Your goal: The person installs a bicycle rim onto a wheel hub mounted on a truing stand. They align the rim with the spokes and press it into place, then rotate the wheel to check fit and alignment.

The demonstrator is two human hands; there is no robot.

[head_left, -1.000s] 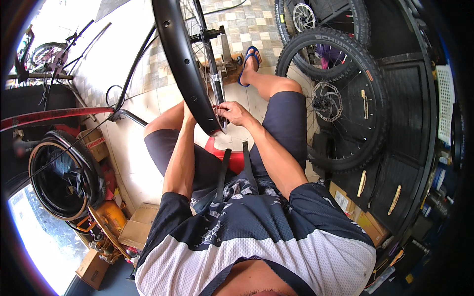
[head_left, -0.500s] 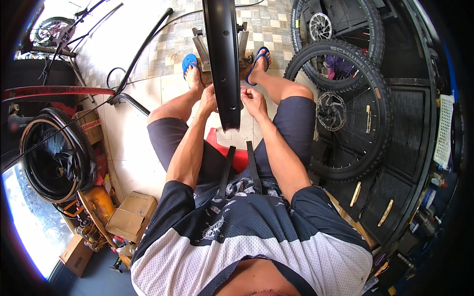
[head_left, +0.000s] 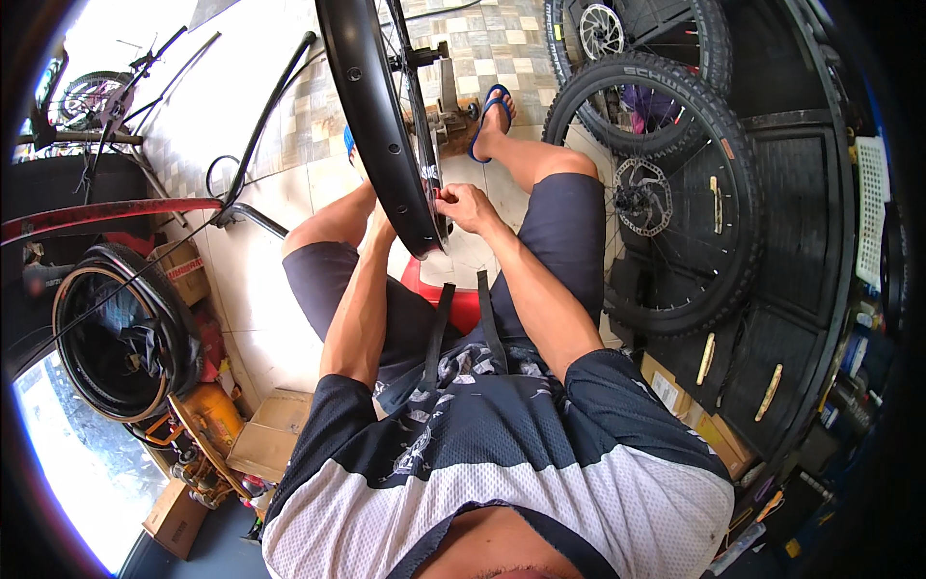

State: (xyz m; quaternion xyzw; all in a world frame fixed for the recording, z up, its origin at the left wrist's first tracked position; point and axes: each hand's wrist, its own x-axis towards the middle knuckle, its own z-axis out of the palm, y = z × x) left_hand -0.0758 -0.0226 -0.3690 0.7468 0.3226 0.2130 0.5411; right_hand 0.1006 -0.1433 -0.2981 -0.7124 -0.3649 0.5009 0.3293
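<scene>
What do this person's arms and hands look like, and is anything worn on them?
Both forearms are bare, with no gloves, watch or bands visible. The left hand is mostly hidden behind the black rim; the right hand is bare. Short sleeves of a dark navy mesh jersey with a white panel cover the upper arms.

several plain brown cardboard boxes lie on the floor. one flat box [head_left: 275, 432] sits at lower left beside an orange machine [head_left: 204, 417], a smaller box [head_left: 180, 519] below it near the doorway. another box with red print [head_left: 180, 275] rests by a stacked tyre [head_left: 121, 333]. at right, a brown box with a white label [head_left: 687, 413] stands against the dark cabinet [head_left: 772, 318].
</scene>
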